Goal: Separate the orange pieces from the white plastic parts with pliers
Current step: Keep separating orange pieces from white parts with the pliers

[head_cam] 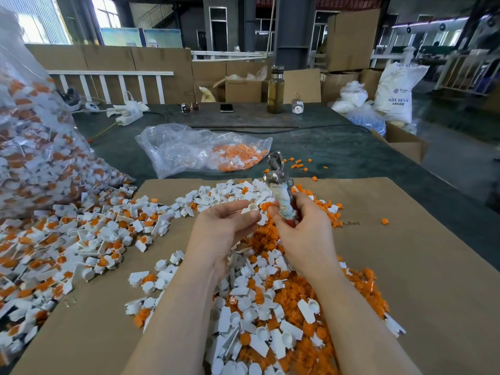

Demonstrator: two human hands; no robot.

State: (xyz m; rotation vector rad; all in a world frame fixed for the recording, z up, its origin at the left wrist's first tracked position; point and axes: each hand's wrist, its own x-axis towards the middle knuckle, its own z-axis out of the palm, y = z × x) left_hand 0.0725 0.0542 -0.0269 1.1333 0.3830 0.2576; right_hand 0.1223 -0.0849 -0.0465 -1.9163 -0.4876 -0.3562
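Observation:
My left hand [224, 226] pinches a small white plastic part [253, 208] at its fingertips. Beside it my right hand [300, 228] grips the taped handles of the pliers [278, 182], whose metal jaws point up and away, clear of the part. Under and between my forearms lies a mound of separated orange pieces [273, 239] mixed with bare white parts [259, 315]. On the left, white parts with orange inserts inside them [81, 239] spill over the cardboard sheet [405, 266].
A large clear bag [32, 147] of unseparated parts leans at the left. A smaller clear bag [200, 150] with orange and white pieces lies beyond the cardboard. A bottle [275, 90], phone [226, 108] and sunglasses [189, 107] sit at the table's far side, boxes and sacks to the right.

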